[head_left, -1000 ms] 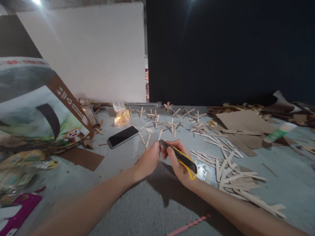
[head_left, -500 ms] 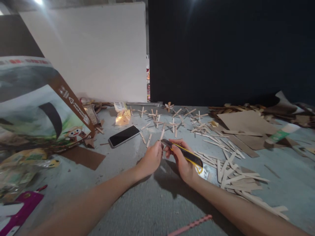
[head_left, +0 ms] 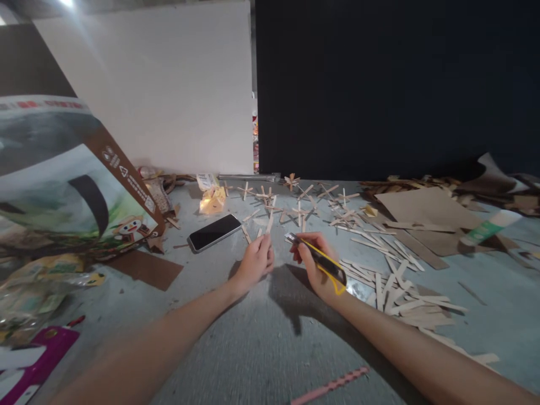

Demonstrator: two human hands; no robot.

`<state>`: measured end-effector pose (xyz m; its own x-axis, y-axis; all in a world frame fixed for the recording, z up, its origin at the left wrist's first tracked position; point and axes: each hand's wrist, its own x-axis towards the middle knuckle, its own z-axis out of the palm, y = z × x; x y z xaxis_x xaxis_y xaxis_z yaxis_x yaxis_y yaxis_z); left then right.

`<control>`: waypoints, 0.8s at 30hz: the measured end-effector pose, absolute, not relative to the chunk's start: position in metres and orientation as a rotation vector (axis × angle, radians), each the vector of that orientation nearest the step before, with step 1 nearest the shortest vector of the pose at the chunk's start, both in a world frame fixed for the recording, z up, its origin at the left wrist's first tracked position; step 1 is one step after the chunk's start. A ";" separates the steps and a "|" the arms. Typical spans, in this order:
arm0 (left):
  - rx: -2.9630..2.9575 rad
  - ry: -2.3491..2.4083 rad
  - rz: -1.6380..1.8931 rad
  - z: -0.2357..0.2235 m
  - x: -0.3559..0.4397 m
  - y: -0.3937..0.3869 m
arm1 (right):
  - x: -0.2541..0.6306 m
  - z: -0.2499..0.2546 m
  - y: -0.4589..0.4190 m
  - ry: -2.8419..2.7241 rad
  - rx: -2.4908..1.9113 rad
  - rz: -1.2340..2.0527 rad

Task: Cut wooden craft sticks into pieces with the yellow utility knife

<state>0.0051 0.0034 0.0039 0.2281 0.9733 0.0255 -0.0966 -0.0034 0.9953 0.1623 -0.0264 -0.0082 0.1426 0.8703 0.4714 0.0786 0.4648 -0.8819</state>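
My left hand (head_left: 255, 260) is closed around a short wooden craft stick (head_left: 269, 224), whose upper end sticks out above the fingers. In my right hand (head_left: 314, 261) is a yellow and black utility knife (head_left: 324, 262), its metal tip (head_left: 289, 238) pointing up and left toward my left hand. A gap separates the knife tip from the stick. Just beyond my hands, crossed craft sticks (head_left: 299, 212) are scattered over the grey table (head_left: 228, 343). A phone (head_left: 215, 232) lies left of my left hand.
Loose craft sticks (head_left: 394, 292) are heaped beside my right forearm. Behind them are brown cardboard pieces (head_left: 426, 208) and a glue stick (head_left: 491, 228). A large printed bag (head_left: 84, 185) stands at left, above a purple object (head_left: 53, 349). A pink twisted stick (head_left: 331, 386) lies in front.
My hands have moved apart. The left shifted slightly left with the craft stick, turning so more of the stick shows; the knife's tip has come away from the left fingers.
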 end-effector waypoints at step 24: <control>1.316 0.937 1.081 0.000 0.003 0.007 | 0.162 -0.005 -0.022 -1.245 -0.993 0.819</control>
